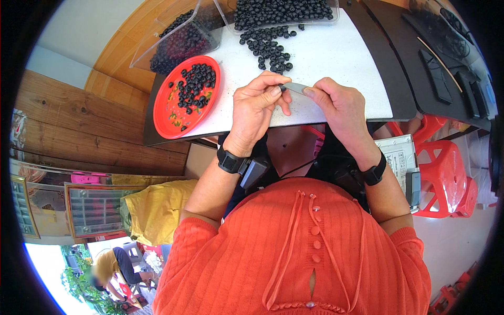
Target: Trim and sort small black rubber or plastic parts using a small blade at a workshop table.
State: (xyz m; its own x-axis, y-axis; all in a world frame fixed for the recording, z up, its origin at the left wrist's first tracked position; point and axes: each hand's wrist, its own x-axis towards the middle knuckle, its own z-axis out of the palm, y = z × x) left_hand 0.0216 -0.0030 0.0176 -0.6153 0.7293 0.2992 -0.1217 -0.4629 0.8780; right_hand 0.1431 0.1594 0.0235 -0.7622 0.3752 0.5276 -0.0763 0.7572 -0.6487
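Black bead pinched, thin blade at its tip

Black round beads everywhere; we hold one small bead [282, 87] between thumb and forefinger of our left hand [257, 107], fingers curled shut on it, just above the white tabletop [336, 63]. Our right hand [338, 107] grips a thin grey blade-like strip [296, 88], its tip touching the bead. Both hands sit at the near edge of the tabletop, close together.

Step in hand, we judge: working the single bead with the strip, poking or trimming at it. Next move calls for a steady pinch and fine aim of the tip, since the bead is tiny and could slip.

Loose beads [270, 50] lie scattered ahead of our hands, spilling from a clear tray [283, 13] at the far edge. Red plate [169, 105] to the left carries more beads; a clear tilted container [178, 42] behind it holds another heap.
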